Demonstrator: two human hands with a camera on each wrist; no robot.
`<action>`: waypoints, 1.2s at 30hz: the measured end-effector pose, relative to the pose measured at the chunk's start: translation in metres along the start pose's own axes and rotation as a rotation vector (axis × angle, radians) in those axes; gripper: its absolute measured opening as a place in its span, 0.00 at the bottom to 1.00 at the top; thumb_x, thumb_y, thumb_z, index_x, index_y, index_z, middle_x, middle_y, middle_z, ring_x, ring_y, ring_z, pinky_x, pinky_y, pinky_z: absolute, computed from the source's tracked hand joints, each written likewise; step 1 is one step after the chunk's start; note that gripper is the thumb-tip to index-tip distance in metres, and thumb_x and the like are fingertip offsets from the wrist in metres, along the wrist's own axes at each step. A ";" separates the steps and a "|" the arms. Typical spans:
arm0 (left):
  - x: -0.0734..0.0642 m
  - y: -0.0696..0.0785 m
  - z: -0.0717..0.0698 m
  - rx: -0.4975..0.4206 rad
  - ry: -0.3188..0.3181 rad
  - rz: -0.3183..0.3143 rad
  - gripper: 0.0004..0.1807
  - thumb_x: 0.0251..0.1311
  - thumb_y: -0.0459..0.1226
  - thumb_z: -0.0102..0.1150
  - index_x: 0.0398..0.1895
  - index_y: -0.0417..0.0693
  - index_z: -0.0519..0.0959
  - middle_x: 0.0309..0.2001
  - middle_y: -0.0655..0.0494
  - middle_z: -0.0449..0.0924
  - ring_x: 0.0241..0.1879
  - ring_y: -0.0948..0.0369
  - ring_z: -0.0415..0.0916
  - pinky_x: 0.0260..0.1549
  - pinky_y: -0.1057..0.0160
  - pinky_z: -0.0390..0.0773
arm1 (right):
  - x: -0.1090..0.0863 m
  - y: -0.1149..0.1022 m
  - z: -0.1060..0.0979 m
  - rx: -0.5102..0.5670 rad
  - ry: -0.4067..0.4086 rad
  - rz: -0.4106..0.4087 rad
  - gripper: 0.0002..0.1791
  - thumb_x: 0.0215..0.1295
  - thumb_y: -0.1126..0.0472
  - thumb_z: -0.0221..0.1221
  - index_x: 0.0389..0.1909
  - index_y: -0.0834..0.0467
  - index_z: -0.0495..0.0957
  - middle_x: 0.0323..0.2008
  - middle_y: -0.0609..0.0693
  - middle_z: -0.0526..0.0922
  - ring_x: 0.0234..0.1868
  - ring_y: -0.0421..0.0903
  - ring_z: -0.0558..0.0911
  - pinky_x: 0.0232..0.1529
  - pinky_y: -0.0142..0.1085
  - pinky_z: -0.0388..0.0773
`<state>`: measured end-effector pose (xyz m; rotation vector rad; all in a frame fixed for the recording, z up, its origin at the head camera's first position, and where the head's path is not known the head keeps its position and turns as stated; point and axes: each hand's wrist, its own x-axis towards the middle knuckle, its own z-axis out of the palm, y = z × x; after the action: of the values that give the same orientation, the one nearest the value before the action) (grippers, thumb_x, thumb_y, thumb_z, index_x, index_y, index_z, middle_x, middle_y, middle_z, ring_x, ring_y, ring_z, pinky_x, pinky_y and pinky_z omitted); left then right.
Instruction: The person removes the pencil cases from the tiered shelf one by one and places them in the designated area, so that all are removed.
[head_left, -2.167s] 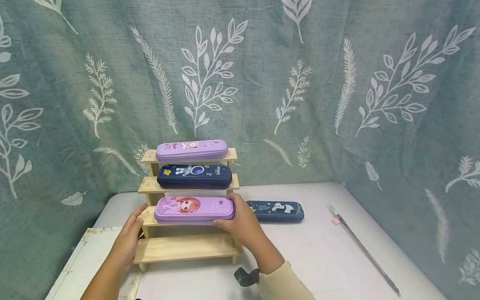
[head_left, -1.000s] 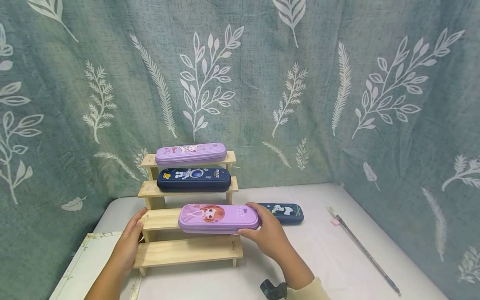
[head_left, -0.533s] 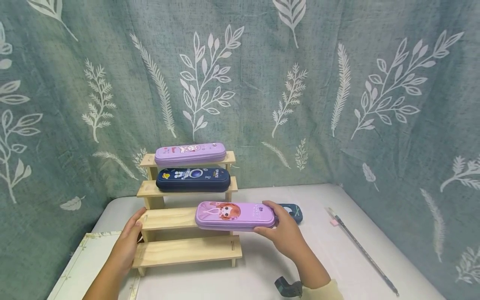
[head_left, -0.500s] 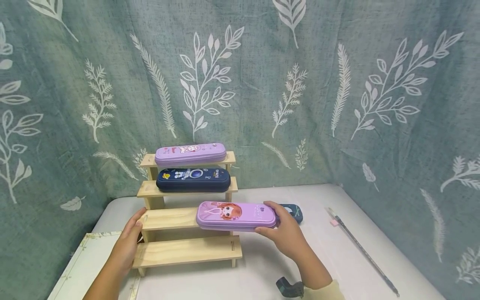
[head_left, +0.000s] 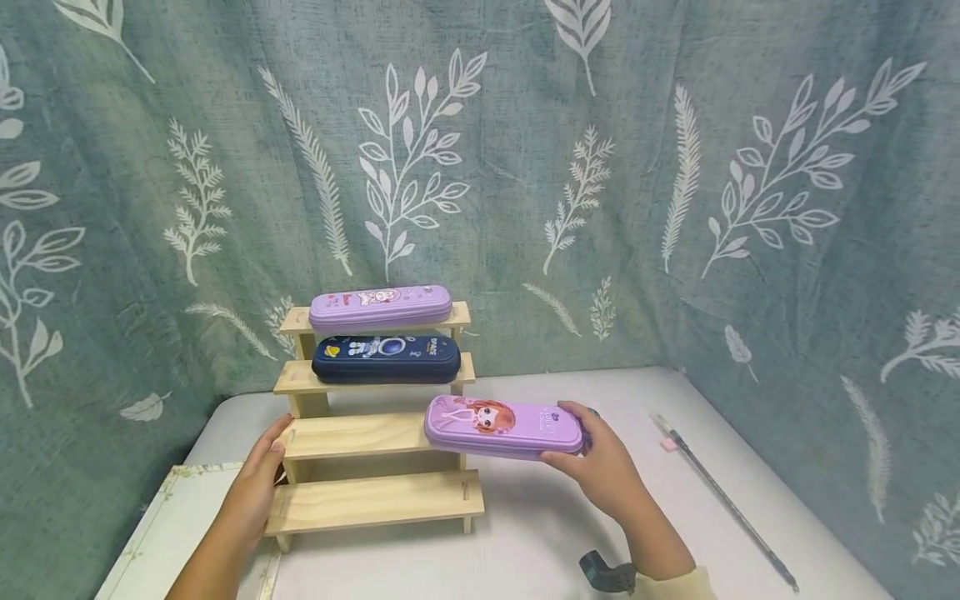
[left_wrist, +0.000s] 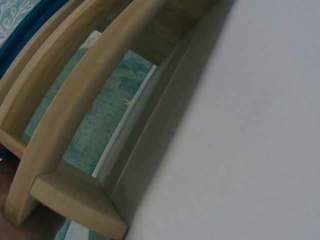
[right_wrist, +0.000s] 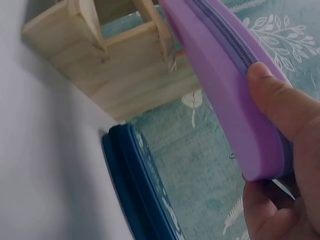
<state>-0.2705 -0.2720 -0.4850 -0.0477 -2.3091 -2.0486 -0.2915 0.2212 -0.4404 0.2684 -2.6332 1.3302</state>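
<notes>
My right hand holds a purple pencil case by its right end, thumb on the zipper side. The case bears a red-haired girl and hangs above the table, its left end overlapping the third step. In the right wrist view, a navy pencil case lies on the table below; the head view hides nearly all of it. My left hand grips the left side of the tiered wooden stand. A lilac pencil case rests on the top step and a navy space pencil case on the second.
A long dark brush with a pale tip lies on the right of the white table, beside a small pink piece. A cream patterned board lies at left. Green leaf-print cloth encloses the back and sides.
My right hand has lifted the girl pencil case off the third step and carried it right, over the navy case on the table. The left hand stays at the stand.
</notes>
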 end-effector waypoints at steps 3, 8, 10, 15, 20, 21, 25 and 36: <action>0.000 0.001 0.001 0.000 0.001 0.007 0.33 0.85 0.53 0.27 0.87 0.59 0.44 0.86 0.45 0.34 0.84 0.38 0.29 0.78 0.32 0.35 | 0.000 0.005 -0.006 0.001 -0.003 -0.003 0.51 0.56 0.44 0.78 0.78 0.50 0.65 0.75 0.57 0.70 0.76 0.61 0.70 0.73 0.58 0.69; -0.001 0.001 0.000 -0.002 0.004 -0.001 0.32 0.85 0.53 0.27 0.87 0.59 0.44 0.86 0.45 0.34 0.84 0.39 0.28 0.79 0.32 0.34 | -0.001 0.013 -0.014 0.004 -0.006 0.019 0.51 0.56 0.44 0.78 0.78 0.50 0.65 0.77 0.57 0.68 0.77 0.61 0.67 0.73 0.58 0.69; -0.001 0.000 0.000 -0.001 0.003 -0.002 0.32 0.85 0.53 0.26 0.87 0.60 0.44 0.86 0.46 0.33 0.84 0.39 0.28 0.79 0.32 0.34 | -0.001 0.017 -0.016 0.000 0.002 0.025 0.51 0.56 0.43 0.78 0.78 0.50 0.65 0.77 0.57 0.67 0.78 0.62 0.66 0.73 0.58 0.69; 0.000 0.000 -0.002 0.001 0.007 -0.008 0.32 0.85 0.53 0.26 0.87 0.60 0.43 0.86 0.46 0.33 0.84 0.39 0.28 0.79 0.32 0.34 | -0.001 0.028 -0.021 0.000 0.014 0.030 0.53 0.55 0.40 0.77 0.79 0.50 0.63 0.78 0.58 0.66 0.79 0.62 0.64 0.73 0.58 0.69; 0.000 0.001 -0.001 -0.008 0.007 -0.002 0.32 0.85 0.53 0.26 0.87 0.59 0.43 0.86 0.45 0.33 0.84 0.38 0.29 0.79 0.33 0.35 | 0.000 0.039 -0.028 -0.004 0.019 0.061 0.55 0.55 0.36 0.76 0.80 0.49 0.61 0.78 0.59 0.65 0.78 0.63 0.65 0.74 0.60 0.66; 0.000 0.001 -0.001 -0.010 0.006 -0.003 0.33 0.85 0.53 0.26 0.87 0.59 0.43 0.86 0.45 0.33 0.84 0.38 0.29 0.79 0.33 0.35 | 0.000 0.040 -0.030 -0.010 0.023 0.067 0.56 0.55 0.36 0.76 0.80 0.49 0.61 0.78 0.60 0.65 0.78 0.64 0.65 0.74 0.60 0.66; 0.000 0.001 -0.001 -0.013 0.002 -0.007 0.33 0.85 0.54 0.26 0.87 0.60 0.43 0.86 0.45 0.33 0.84 0.38 0.28 0.79 0.33 0.35 | 0.001 0.045 -0.035 -0.017 0.021 0.086 0.57 0.55 0.34 0.74 0.81 0.51 0.60 0.79 0.62 0.64 0.78 0.65 0.64 0.75 0.61 0.65; -0.001 0.000 -0.001 -0.003 -0.005 -0.008 0.33 0.85 0.54 0.26 0.87 0.61 0.43 0.86 0.46 0.32 0.84 0.38 0.27 0.78 0.32 0.33 | 0.008 0.053 -0.047 -0.078 0.014 0.118 0.58 0.58 0.32 0.72 0.82 0.52 0.58 0.79 0.64 0.63 0.78 0.68 0.62 0.74 0.65 0.62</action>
<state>-0.2699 -0.2729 -0.4846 -0.0440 -2.3134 -2.0577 -0.3081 0.2898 -0.4526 0.0939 -2.7190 1.2546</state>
